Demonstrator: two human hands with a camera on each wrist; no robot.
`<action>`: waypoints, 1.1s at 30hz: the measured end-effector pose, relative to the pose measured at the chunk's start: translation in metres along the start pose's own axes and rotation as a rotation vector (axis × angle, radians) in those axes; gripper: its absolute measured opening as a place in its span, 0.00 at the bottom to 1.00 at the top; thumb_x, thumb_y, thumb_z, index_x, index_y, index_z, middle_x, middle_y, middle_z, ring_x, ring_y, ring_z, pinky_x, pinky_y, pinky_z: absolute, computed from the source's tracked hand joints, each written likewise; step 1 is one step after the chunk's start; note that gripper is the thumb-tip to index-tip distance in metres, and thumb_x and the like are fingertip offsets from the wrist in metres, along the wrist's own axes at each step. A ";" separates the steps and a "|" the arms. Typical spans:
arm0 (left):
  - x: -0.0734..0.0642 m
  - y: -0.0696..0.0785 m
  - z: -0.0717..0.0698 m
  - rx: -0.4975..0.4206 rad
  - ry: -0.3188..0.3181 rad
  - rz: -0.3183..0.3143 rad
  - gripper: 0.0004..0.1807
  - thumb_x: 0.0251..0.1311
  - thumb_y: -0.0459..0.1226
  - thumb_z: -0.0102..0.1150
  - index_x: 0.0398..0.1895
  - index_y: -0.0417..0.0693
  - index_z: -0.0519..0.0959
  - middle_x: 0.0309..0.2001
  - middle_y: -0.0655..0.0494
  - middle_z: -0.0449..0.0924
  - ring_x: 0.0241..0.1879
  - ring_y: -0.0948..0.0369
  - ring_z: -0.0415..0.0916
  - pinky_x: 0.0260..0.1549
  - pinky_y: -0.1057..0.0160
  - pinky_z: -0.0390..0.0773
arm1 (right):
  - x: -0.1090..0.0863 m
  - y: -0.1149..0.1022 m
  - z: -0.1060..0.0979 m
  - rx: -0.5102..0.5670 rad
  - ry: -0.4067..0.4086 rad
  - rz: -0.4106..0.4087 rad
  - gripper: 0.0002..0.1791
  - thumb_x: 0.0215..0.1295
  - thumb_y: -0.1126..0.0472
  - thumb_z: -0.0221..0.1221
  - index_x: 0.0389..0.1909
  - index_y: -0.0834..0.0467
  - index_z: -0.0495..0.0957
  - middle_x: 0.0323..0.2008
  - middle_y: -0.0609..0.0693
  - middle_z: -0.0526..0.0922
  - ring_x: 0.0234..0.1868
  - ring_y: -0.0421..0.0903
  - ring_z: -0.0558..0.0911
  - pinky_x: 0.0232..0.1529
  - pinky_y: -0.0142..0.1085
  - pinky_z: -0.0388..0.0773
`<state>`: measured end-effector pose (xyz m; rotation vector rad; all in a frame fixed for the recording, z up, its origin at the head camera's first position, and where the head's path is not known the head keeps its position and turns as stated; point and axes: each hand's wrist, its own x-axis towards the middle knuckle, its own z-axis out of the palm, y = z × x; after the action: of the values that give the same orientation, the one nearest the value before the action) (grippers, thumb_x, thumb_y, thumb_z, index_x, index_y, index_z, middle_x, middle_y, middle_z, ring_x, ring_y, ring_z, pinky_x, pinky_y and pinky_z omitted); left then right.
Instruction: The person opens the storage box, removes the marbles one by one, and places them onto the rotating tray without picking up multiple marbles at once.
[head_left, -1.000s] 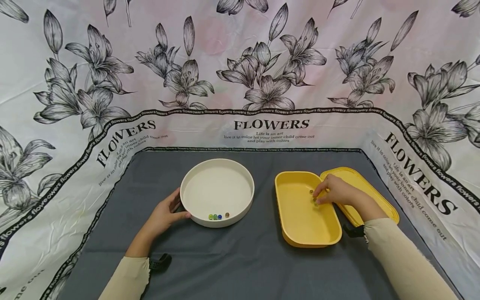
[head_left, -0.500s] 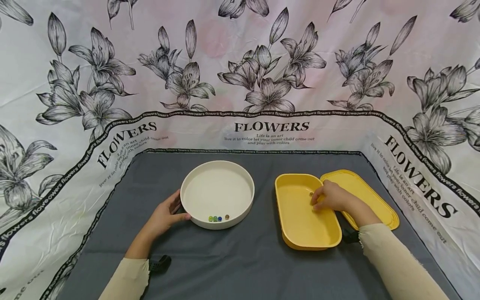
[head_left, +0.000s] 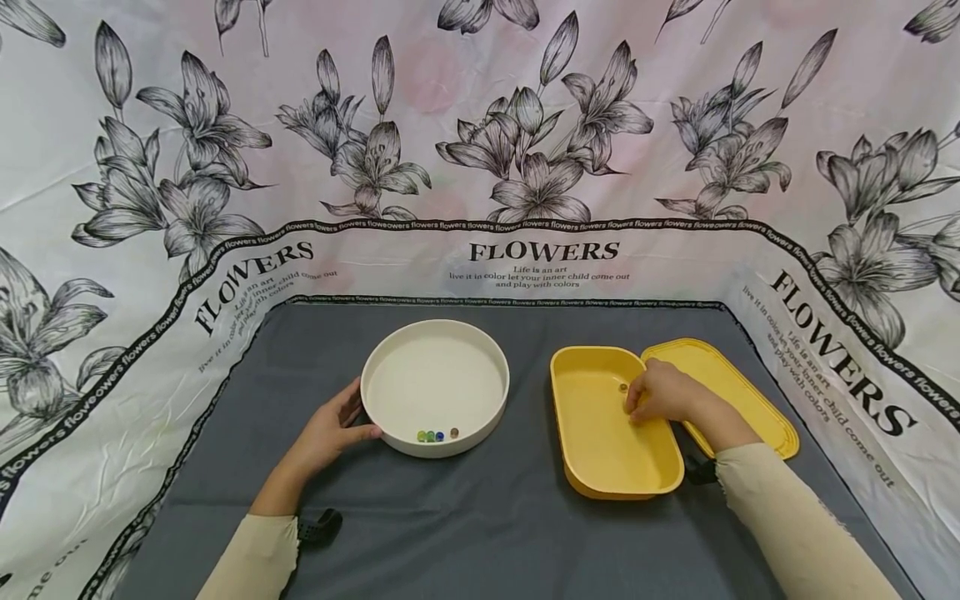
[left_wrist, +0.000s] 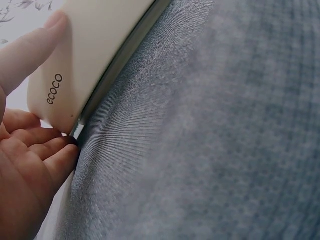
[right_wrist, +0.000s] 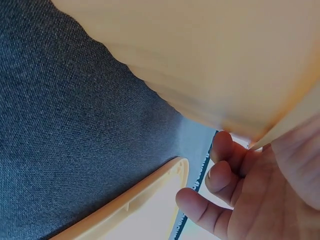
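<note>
In the head view, my left hand (head_left: pixel 327 433) holds the side of a round white tray (head_left: pixel 435 375), its thumb against the outer wall. The left wrist view shows the tray's wall (left_wrist: pixel 90 50) between thumb and curled fingers. Several glass marbles (head_left: pixel 431 436), yellow-green, green, blue and brown, lie at the tray's near side. My right hand (head_left: pixel 663 390) reaches over the right rim of a yellow box (head_left: pixel 600 450), fingertips bent down inside it. A brownish marble (head_left: pixel 623 387) lies just left of those fingertips. Whatever is under the fingertips is hidden.
A yellow lid (head_left: pixel 757 412) lies on the grey cloth (head_left: pixel 517 542) right of the box, partly under my right forearm. Bare cloth separates tray and box. Behind hangs a white flower-printed cloth (head_left: pixel 547 250).
My right hand's fingertips have come down over the spot in the yellow box where a marble showed one second ago; that marble is now covered. The left hand and tray stay put.
</note>
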<state>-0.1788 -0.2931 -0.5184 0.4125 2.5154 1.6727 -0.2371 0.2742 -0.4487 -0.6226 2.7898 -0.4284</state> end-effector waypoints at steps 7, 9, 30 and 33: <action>0.003 0.002 -0.001 -0.003 -0.002 -0.006 0.59 0.58 0.41 0.76 0.84 0.45 0.45 0.82 0.43 0.47 0.80 0.44 0.47 0.78 0.44 0.56 | 0.002 0.000 -0.003 -0.069 -0.034 0.030 0.06 0.52 0.55 0.77 0.27 0.47 0.88 0.42 0.57 0.78 0.54 0.65 0.72 0.51 0.57 0.78; 0.003 0.003 -0.002 0.000 -0.003 -0.008 0.58 0.58 0.41 0.75 0.84 0.45 0.45 0.82 0.43 0.47 0.80 0.44 0.47 0.78 0.44 0.56 | 0.003 0.000 -0.004 -0.083 -0.034 0.031 0.07 0.52 0.54 0.78 0.25 0.46 0.87 0.40 0.56 0.78 0.54 0.64 0.72 0.51 0.57 0.77; 0.003 0.001 -0.001 0.009 -0.015 -0.011 0.59 0.58 0.42 0.76 0.84 0.45 0.45 0.82 0.42 0.48 0.80 0.44 0.49 0.78 0.44 0.57 | -0.012 0.008 -0.023 0.028 0.183 -0.026 0.02 0.61 0.59 0.73 0.31 0.52 0.90 0.37 0.56 0.69 0.43 0.52 0.62 0.40 0.43 0.57; 0.003 0.002 -0.001 0.012 -0.013 -0.015 0.59 0.58 0.41 0.76 0.84 0.44 0.46 0.82 0.42 0.49 0.80 0.43 0.49 0.77 0.43 0.57 | -0.017 0.007 -0.027 0.055 0.183 -0.022 0.02 0.64 0.58 0.71 0.32 0.51 0.89 0.40 0.55 0.69 0.44 0.53 0.65 0.42 0.43 0.62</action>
<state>-0.1820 -0.2922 -0.5160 0.4031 2.5147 1.6449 -0.2332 0.2939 -0.4236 -0.6312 2.9334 -0.5924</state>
